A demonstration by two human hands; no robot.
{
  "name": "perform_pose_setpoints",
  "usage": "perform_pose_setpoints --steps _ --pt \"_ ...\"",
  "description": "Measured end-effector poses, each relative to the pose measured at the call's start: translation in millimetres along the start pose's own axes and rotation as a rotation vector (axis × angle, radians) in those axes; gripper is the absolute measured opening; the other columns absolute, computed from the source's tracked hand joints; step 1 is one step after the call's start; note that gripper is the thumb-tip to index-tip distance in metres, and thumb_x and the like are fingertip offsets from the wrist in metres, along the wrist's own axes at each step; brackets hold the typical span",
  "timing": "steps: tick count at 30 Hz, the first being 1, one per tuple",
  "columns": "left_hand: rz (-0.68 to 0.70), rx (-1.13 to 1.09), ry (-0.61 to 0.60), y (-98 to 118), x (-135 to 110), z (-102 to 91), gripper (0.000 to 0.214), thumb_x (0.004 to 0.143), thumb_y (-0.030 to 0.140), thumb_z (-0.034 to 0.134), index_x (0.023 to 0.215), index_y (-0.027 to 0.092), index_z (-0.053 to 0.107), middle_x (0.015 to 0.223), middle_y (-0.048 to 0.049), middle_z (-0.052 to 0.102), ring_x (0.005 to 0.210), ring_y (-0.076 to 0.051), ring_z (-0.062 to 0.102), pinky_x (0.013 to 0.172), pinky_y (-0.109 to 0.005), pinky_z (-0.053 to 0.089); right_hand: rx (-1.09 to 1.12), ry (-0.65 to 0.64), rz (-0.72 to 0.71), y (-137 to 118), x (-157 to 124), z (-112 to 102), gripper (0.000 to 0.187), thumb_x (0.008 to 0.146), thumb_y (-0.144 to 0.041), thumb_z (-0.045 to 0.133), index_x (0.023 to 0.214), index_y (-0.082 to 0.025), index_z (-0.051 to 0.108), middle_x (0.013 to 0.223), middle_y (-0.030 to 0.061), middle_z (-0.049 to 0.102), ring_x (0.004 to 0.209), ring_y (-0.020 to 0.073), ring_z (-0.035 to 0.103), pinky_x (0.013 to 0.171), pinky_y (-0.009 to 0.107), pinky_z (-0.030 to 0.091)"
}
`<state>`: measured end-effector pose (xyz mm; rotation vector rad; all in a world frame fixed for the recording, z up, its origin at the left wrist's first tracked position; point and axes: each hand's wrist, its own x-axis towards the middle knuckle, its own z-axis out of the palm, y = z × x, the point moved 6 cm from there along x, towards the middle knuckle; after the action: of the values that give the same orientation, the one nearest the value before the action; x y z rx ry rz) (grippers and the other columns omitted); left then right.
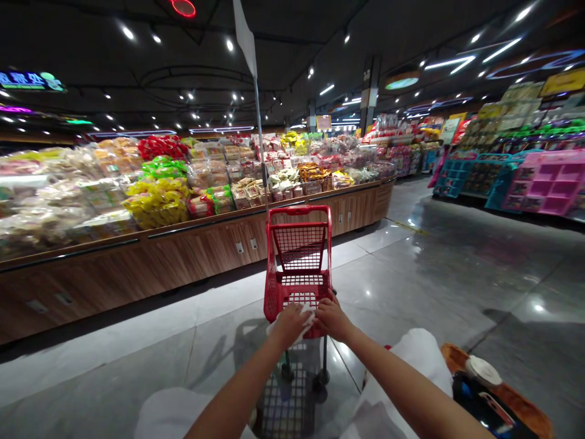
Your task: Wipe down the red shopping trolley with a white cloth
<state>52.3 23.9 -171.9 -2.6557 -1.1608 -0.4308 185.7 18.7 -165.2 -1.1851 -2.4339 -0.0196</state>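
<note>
- Head view: red cart sits straight ahead of your hands, near end right under them, the rest beyond.
- Your left hand is bent over a crumpled white cloth, gripping it at the cart's near edge; cloth shows past the fingertips and below the palm.
- Your right hand sits just beside it, fingers curled at the near right corner; can't tell if they pinch cloth or cart edge.
- Cart upright, long axis leading away from you between the hands; top bar at the tall end, beyond both hands, crosswise.
- Cart look: red plastic, open grid panels, rounded frame; dark wheels and lower grid below your hands, partly shadowed.
- Cloth: thin, wrinkled, mostly hidden by your left hand.
- Pole with pale flag rises beyond your left hand, by the cart's far left side.
- Wood-fronted counter of bagged goods stands past the cart, ahead and left of your hands.
</note>
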Motion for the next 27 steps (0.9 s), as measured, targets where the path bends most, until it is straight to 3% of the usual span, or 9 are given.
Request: perform_pose_setpoints --steps 3,6,11,13,15,17,20,23,27 --pt "0.028 0.007 -0.002 -41.4 -21.9 -15.5 0.017 0.087 0.035 0.062 0.102 0.028 0.065 0.103 -0.0018 0.066 0.104 -0.019 0.059 0.107 -0.045 0.038 -0.008 -0.046 -0.004 5.9 0.4 -2.7 0.019 0.092 -0.032 0.053 0.081 -0.023 0.065 0.085 0.0011 0.066 0.098 0.0197 0.054 0.116 0.046 0.01" --pt "0.0 0.001 0.033 -71.2 -45.4 -24.4 0.014 0.088 0.032 0.061 0.101 0.031 0.064 0.113 0.0007 0.064 0.111 -0.018 0.056 0.112 -0.046 0.032 0.0 -0.063 0.012 8.4 -1.0 -5.1 0.019 0.092 -0.032 0.052 0.082 -0.023 0.065 0.088 0.0011 0.067 0.098 0.0193 0.055 0.116 0.043 0.015" --pt "-0.17 -0.02 0.157 -68.1 -55.4 -13.7 0.012 0.086 0.025 0.059 0.096 0.03 0.064 0.108 -0.0007 0.065 0.109 -0.021 0.056 0.112 -0.05 0.035 0.117 -0.076 0.079 -2.9 13.8 -19.2 0.016 0.089 -0.032 0.056 0.094 -0.024 0.068 0.099 0.0038 0.071 0.106 0.0218 0.059 0.114 0.049 0.019" --pt "-0.198 -0.008 0.197 -60.3 -53.4 -9.2 0.013 0.085 0.023 0.059 0.096 0.03 0.063 0.108 -0.0013 0.065 0.108 -0.023 0.056 0.109 -0.053 0.037 0.157 0.03 0.095 -15.9 31.6 -47.5 0.02 0.083 -0.034 0.065 0.099 -0.023 0.068 0.122 0.0086 0.066 0.12 0.0259 0.054 0.112 0.05 0.024" --pt "-0.207 -0.006 0.217 -53.3 -50.3 -8.2 0.013 0.083 0.022 0.06 0.095 0.028 0.062 0.109 -0.0015 0.064 0.108 -0.023 0.056 0.107 -0.054 0.039 0.141 0.221 0.042 -38.4 51.9 -91.9 0.016 0.077 -0.034 0.071 0.087 -0.022 0.068 0.142 0.0099 0.051 0.135 0.0296 0.039 0.114 0.052 0.021" --pt "-0.226 -0.011 0.225 -47.6 -46.8 -10.1 0.014 0.082 0.02 0.062 0.095 0.027 0.062 0.109 -0.0018 0.063 0.108 -0.023 0.055 0.106 -0.053 0.04 0.089 0.43 -0.062 -67.9 68.2 -141.5 0.019 0.077 -0.033 0.071 0.063 -0.021 0.064 0.151 0.0029 0.04 0.144 0.031 0.022 0.116 0.056 0.007" --pt "-0.276 -0.019 0.211 -39.3 -42.1 -12.8 0.015 0.08 0.019 0.064 0.094 0.026 0.063 0.107 -0.0023 0.063 0.109 -0.023 0.054 0.105 -0.05 0.043 0.017 0.609 -0.113 -102.9 83.0 -197.7 0.024 0.076 -0.032 0.07 0.056 -0.022 0.063 0.156 -0.0079 0.028 0.147 0.0324 -0.003 0.112 0.06 -0.015" --pt "-0.337 -0.018 0.201 -33.5 -40.7 -12.6 0.016 0.079 0.019 0.066 0.094 0.025 0.064 0.108 -0.0024 0.062 0.111 -0.024 0.053 0.103 -0.048 0.044 -0.052 0.654 -0.11 -120.5 88.8 -223.5 0.023 0.076 -0.03 0.068 0.055 -0.023 0.064 0.155 -0.0128 0.028 0.145 0.0329 -0.014 0.107 0.061 -0.022" --pt "-0.346 -0.021 0.18 -29.7 -42.0 -10.3 0.014 0.081 0.021 0.065 0.094 0.026 0.063 0.109 -0.0025 0.062 0.11 -0.024 0.053 0.1 -0.046 0.046 -0.113 0.604 -0.078 -121.4 91.9 -227.3 0.024 0.079 -0.03 0.065 0.056 -0.023 0.065 0.155 -0.0126 0.028 0.146 0.0338 -0.013 0.107 0.063 -0.019"
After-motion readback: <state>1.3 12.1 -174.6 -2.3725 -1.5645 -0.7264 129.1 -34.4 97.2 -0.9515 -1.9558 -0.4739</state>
